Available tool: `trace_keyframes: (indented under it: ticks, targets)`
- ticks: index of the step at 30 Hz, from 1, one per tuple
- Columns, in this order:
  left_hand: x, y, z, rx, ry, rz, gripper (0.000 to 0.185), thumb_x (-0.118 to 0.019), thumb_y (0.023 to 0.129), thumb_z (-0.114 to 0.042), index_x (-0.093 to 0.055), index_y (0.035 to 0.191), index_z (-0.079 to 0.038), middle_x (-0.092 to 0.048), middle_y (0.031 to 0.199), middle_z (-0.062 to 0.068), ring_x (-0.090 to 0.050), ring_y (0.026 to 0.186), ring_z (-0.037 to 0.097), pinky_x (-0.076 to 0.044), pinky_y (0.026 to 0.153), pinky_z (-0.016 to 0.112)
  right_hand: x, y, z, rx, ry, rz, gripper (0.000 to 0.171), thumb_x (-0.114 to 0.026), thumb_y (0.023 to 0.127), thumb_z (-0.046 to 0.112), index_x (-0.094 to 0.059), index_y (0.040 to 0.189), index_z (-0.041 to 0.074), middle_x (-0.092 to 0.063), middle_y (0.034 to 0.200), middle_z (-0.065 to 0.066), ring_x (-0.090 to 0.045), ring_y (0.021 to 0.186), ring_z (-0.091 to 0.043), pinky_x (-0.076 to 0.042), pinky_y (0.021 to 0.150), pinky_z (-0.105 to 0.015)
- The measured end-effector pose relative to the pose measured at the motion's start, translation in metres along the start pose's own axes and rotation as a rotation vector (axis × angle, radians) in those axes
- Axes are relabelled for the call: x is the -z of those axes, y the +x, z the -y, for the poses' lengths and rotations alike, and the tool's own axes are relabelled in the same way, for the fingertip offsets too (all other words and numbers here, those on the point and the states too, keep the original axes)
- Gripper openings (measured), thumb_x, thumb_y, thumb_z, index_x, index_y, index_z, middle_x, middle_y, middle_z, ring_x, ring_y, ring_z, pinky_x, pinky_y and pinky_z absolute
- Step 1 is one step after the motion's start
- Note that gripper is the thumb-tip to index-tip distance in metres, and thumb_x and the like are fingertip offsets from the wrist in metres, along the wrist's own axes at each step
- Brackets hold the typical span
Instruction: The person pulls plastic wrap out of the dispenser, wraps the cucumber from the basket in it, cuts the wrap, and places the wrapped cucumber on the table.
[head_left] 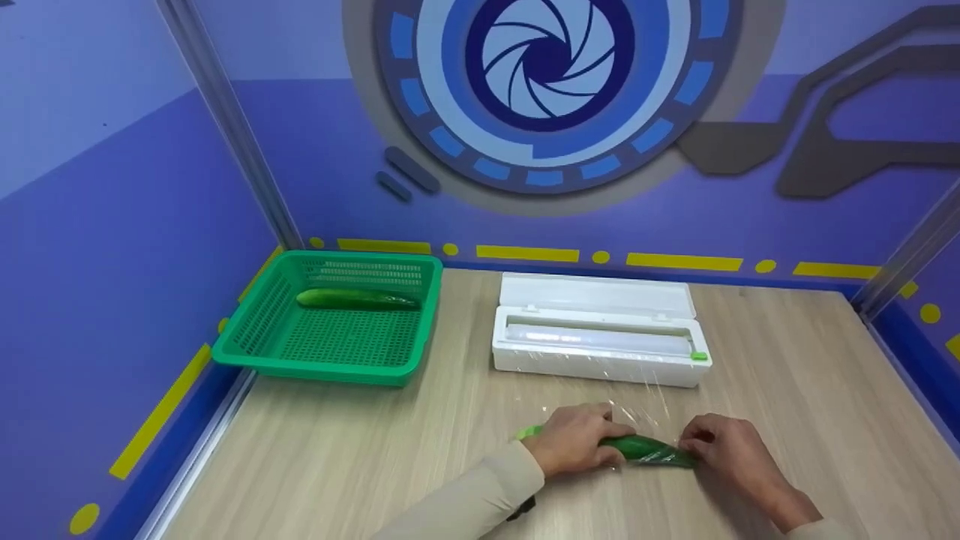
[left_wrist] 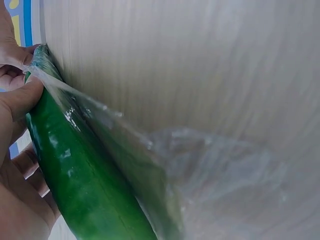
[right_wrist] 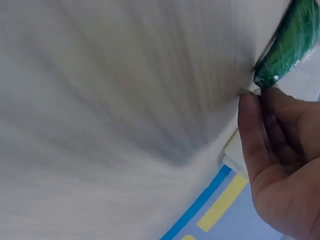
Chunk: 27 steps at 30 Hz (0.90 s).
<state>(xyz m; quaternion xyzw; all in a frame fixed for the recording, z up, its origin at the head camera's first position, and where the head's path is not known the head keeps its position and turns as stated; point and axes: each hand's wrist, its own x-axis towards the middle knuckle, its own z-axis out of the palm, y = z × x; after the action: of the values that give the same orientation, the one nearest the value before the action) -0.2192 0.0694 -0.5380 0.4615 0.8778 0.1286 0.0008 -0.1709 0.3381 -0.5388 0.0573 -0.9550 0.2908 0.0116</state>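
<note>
A green cucumber (head_left: 643, 448) lies near the front of the table, partly wrapped in clear cling film (left_wrist: 220, 175). My left hand (head_left: 576, 437) grips its middle, thumb on the near side in the left wrist view, and covers much of it in the head view. At the cucumber's right end, my right hand (head_left: 731, 450) pinches the film between thumb and index finger. In the right wrist view those fingertips (right_wrist: 248, 100) sit right at the wrapped tip. A loose sheet of film spreads away from the cucumber's side in the left wrist view.
Behind the hands stands a white cling film box (head_left: 600, 367), lid raised, a film roll (head_left: 600, 340) inside and a green slider (head_left: 699, 356) at its right. A green basket (head_left: 330, 371) at the back left holds another cucumber (head_left: 356, 300). Patterned walls enclose the table.
</note>
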Motion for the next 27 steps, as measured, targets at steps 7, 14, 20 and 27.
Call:
trace_keyframes:
  ticks: [7, 14, 20, 27]
  targets:
    - [0.0, 0.0, -0.002, 0.011, 0.001, 0.005, 0.044, -0.076, 0.097, -0.047, -0.073, 0.138, -0.033, -0.06, 0.096, -0.011, -0.041, 0.075, 0.0, -0.03, 0.059, 0.015, 0.01, -0.002, -0.008, 0.162, 0.056, 0.144, 0.022, -0.072, 0.094, -0.006, -0.079, 0.099, 0.013, -0.071, 0.095, 0.007, -0.063, 0.085, -0.006, -0.056, 0.072, -0.028]
    - [0.001, -0.001, -0.002, 0.017, 0.0, 0.005, 0.044, -0.076, 0.097, -0.046, -0.073, 0.139, -0.032, -0.063, 0.099, -0.009, -0.042, 0.074, 0.0, -0.03, 0.058, 0.016, 0.01, -0.009, -0.02, 0.314, 0.188, 0.181, 0.019, -0.084, 0.09, 0.007, -0.077, 0.107, 0.011, -0.07, 0.1, 0.004, -0.066, 0.089, -0.008, -0.057, 0.074, -0.028]
    - [0.0, -0.002, -0.003, 0.011, 0.003, -0.012, 0.045, -0.077, 0.096, -0.047, -0.073, 0.139, -0.031, -0.062, 0.098, -0.01, -0.041, 0.074, -0.001, -0.03, 0.058, 0.014, 0.001, -0.012, -0.021, 0.33, 0.174, 0.072, 0.023, -0.091, 0.083, 0.008, -0.076, 0.098, 0.019, -0.069, 0.095, 0.008, -0.066, 0.084, -0.007, -0.055, 0.071, -0.025]
    - [-0.002, -0.004, 0.0, 0.022, -0.02, -0.034, 0.044, -0.07, 0.102, -0.048, -0.072, 0.14, -0.028, -0.067, 0.102, -0.008, -0.047, 0.077, -0.001, -0.034, 0.061, 0.015, 0.0, -0.011, -0.017, 0.297, 0.138, 0.075, 0.023, -0.088, 0.085, 0.003, -0.077, 0.097, 0.019, -0.066, 0.094, 0.009, -0.062, 0.083, -0.005, -0.054, 0.071, -0.024]
